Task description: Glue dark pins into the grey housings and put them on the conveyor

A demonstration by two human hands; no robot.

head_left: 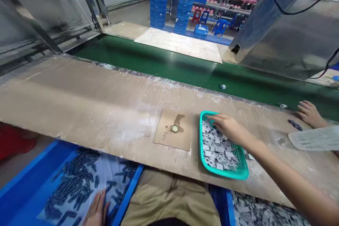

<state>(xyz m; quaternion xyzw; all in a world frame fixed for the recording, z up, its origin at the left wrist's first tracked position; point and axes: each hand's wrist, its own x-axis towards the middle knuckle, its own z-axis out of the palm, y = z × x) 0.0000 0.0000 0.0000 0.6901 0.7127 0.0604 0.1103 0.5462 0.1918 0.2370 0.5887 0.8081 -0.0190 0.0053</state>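
Note:
My left hand is low in the blue bin at the lower left, fingers stretched out beside dark, narrow parts lying on a clear plastic sheet. No part shows in its grasp. My right hand reaches over the teal basket, fingers extended near its far-left inner edge, above small grey-white pieces. Nothing can be made out between those fingers. Left of the basket, a small round pale disc rests on a square of brown cardboard with wet stains.
Beyond the worktable runs a green belt carrying a small piece. Another person's hand rests at the right near dark parts. More grey pieces fill a container below the table edge. Blue crates are stacked behind.

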